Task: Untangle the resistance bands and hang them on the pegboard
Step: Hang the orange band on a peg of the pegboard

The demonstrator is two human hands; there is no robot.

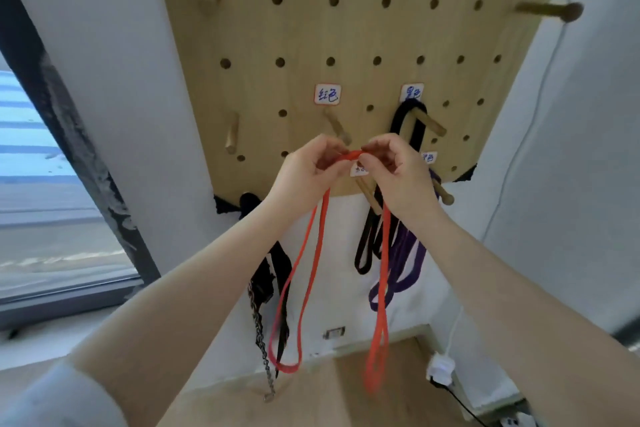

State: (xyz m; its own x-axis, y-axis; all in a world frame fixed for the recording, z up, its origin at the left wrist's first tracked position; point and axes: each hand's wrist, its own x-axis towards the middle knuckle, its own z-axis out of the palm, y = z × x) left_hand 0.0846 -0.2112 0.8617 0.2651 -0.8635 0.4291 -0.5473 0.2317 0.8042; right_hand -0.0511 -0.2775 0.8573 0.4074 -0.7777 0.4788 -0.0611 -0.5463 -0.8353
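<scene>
Left hand (304, 170) and right hand (398, 170) both pinched shut on a flat red band (313, 253), held close together in front of the pegboard (311, 28), just below a bare wooden peg (336, 125). Band rubbery, thin, draped in two long loops, one under each hand. Pegboard pale wood, rows of round holes, smooth dowel pegs. Black band (410, 121) hung over one peg; purple band (405, 263) lower, its top hidden behind the right hand. White labels (327, 94) handwritten in blue, not legible. Metal chain (261, 340) hanging beside dark straps.
</scene>
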